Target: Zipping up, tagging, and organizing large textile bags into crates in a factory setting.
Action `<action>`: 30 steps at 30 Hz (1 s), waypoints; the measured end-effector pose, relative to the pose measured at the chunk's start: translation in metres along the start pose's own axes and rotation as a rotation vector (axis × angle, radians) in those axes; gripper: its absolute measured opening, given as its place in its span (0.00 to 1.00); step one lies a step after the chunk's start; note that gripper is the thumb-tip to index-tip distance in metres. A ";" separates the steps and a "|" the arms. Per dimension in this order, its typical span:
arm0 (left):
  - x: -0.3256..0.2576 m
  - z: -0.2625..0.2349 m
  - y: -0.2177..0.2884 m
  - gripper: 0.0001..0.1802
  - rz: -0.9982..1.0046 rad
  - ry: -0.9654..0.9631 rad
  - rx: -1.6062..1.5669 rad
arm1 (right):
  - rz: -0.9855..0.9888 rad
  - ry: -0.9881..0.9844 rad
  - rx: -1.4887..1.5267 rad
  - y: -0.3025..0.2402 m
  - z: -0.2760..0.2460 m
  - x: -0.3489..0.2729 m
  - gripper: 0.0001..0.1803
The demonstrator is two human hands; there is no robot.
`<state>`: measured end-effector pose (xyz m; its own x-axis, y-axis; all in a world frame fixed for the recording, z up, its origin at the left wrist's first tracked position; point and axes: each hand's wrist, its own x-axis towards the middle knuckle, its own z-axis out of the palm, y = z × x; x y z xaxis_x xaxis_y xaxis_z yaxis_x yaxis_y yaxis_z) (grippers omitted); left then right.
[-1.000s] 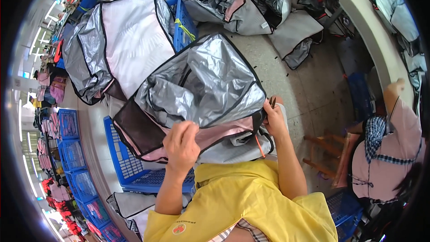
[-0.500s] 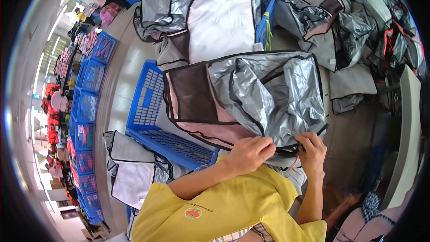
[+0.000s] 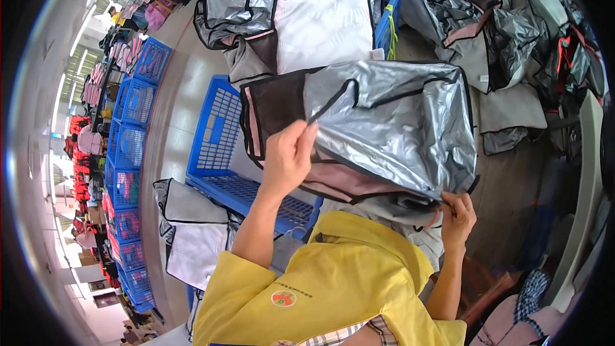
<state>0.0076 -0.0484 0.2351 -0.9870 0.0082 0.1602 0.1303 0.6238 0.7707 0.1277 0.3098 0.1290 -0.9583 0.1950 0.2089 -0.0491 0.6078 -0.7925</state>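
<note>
In front of me lies an insulated bag, unfolded, with a crinkled silver foil lining, a dark brown panel, pink fabric strips and black edge binding. My left hand is closed in a pinch on the black-bound corner of the foil flap, which is pulled taut toward the left over the brown panel. At the bag's near right corner, my right hand pinches the black-bound edge between thumb and fingers. Part of the bag's near underside is folded under and hidden.
A blue plastic crate stands under the bag's left side. More silver and white bag pieces are heaped beyond it, and a grey pile lies at far right. Another folded piece is at near left. Stacked blue crates line the aisle.
My left hand has moved left and away from me, drawing the foil flap's corner out, so the bunched lining lies flatter. My right hand stays at the near right corner.
</note>
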 end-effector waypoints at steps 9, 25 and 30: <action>-0.036 -0.001 -0.047 0.23 -0.421 -0.156 -0.243 | -0.013 -0.030 -0.042 0.002 0.019 -0.013 0.21; 0.021 0.004 -0.010 0.10 0.254 0.307 0.394 | -0.151 -0.039 -0.115 -0.008 0.016 -0.033 0.27; 0.055 0.028 0.025 0.16 0.595 0.095 0.710 | -0.203 -0.049 -0.151 -0.009 0.014 -0.029 0.29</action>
<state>-0.0458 -0.0102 0.2461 -0.7602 0.4357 0.4819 0.4937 0.8696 -0.0075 0.1514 0.2878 0.1216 -0.9457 0.0219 0.3244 -0.2031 0.7395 -0.6418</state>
